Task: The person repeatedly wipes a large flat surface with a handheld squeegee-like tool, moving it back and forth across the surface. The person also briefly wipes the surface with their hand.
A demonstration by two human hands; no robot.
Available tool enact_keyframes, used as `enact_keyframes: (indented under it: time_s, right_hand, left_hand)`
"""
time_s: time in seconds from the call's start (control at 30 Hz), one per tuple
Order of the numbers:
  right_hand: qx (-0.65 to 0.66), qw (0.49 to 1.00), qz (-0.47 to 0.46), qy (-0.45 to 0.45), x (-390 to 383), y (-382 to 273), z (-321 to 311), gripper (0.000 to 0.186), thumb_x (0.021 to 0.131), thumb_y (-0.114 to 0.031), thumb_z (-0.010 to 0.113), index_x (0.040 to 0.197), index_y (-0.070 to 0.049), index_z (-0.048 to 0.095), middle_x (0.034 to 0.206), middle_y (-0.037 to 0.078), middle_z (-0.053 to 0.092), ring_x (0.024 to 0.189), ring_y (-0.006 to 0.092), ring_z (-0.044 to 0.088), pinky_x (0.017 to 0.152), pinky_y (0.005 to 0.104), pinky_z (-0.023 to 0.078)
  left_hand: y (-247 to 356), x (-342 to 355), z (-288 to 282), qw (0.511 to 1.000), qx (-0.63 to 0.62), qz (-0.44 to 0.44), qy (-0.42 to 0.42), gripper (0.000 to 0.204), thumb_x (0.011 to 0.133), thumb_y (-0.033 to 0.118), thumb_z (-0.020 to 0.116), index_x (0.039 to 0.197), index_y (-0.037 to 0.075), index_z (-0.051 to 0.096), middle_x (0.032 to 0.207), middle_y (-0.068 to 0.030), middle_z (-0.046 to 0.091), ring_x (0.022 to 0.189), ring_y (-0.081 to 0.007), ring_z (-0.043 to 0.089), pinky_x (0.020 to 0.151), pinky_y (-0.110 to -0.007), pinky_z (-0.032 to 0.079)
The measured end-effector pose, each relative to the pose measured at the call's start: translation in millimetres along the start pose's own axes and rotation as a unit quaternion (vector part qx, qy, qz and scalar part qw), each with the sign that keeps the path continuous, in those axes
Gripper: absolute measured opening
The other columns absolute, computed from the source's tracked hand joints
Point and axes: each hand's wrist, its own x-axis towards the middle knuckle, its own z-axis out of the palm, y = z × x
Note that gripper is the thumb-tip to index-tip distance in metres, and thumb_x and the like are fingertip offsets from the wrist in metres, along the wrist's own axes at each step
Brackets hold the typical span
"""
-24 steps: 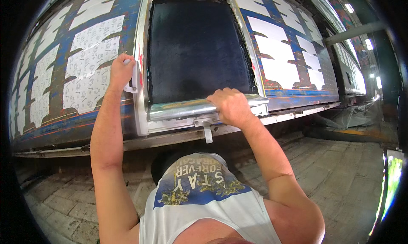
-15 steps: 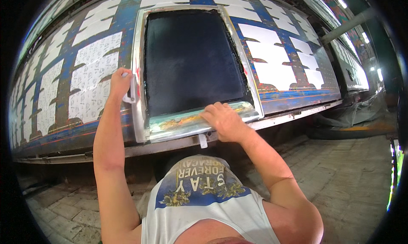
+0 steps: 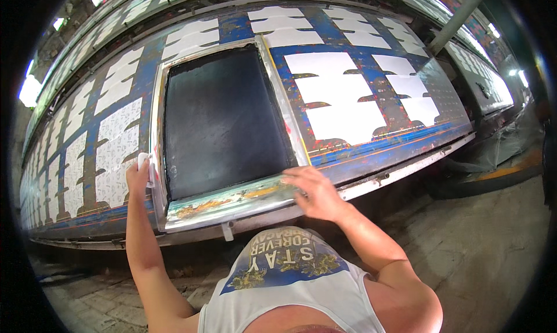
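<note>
A screen-printing frame [image 3: 258,60] with a dark, ink-coated mesh [image 3: 223,118] lies on a long sloped board [image 3: 383,138]. My left hand [image 3: 138,177] is closed on a white handle [image 3: 151,173] at the frame's left side. My right hand [image 3: 313,194] is over the stained metal bar [image 3: 226,202] along the frame's near end, its fingers apart, slightly bent and a little blurred; whether they touch the bar I cannot tell. White cut pieces [image 3: 328,69] lie in rows around the frame, with some patterned pieces [image 3: 119,147] on the left.
More boards run behind [image 3: 116,20] and to the right [image 3: 487,83]. A metal pole [image 3: 455,20] crosses at the upper right. Crumpled clear plastic [image 3: 499,153] sits at the right, beside the concrete floor [image 3: 476,240]. Lights [image 3: 29,89] glow at the edges.
The frame and board now appear lower and farther left, and more of the upper boards shows. My right hand has loosened from the near bar; my left stays on the handle.
</note>
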Motion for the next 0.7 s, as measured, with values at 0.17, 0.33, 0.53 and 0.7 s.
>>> enact_keyframes:
  time_s: [0.17,0.33,0.53,0.7]
  right_hand:
    - [-0.019,0.987,0.153,0.055,-21,60,-29,0.058,0.086,0.005,0.07,0.144,-0.003,0.07,0.142,0.022,0.071,0.13,0.0396,0.068,0.113,0.0469,0.055]
    - [0.121,0.941,0.314,0.042,-32,89,-9,0.058,0.09,-0.004,0.073,0.147,0.002,0.066,0.142,0.024,0.07,0.12,0.0334,0.073,0.101,0.043,0.061]
    - [0.222,0.895,0.385,0.027,-20,109,15,0.061,0.092,-0.005,0.076,0.152,0.004,0.063,0.136,0.02,0.076,0.109,0.024,0.075,0.097,0.038,0.061]
    - [0.258,0.869,0.419,0.052,-10,101,20,0.06,0.093,-0.003,0.077,0.151,0.005,0.064,0.132,0.019,0.078,0.106,0.0225,0.076,0.097,0.0372,0.06]
  left_hand:
    - [-21,-32,21,0.983,-0.121,-0.037,0.134,0.035,0.109,0.033,0.075,0.095,0.001,0.079,0.075,0.0018,0.067,0.065,-0.0068,0.059,0.057,-0.029,0.044]
    - [-26,-46,32,0.979,-0.088,-0.011,0.185,0.042,0.11,0.036,0.072,0.099,-0.004,0.077,0.083,-0.0063,0.071,0.074,-0.014,0.061,0.065,-0.037,0.048]
    - [-26,-46,31,0.979,-0.015,0.008,0.205,0.049,0.109,0.035,0.071,0.106,-0.014,0.072,0.093,-0.0248,0.074,0.085,-0.0281,0.067,0.08,-0.05,0.053]
    - [-24,-53,38,0.973,-0.099,0.009,0.208,0.042,0.111,0.031,0.068,0.099,-0.008,0.072,0.086,-0.0142,0.071,0.08,-0.0204,0.063,0.073,-0.044,0.051]
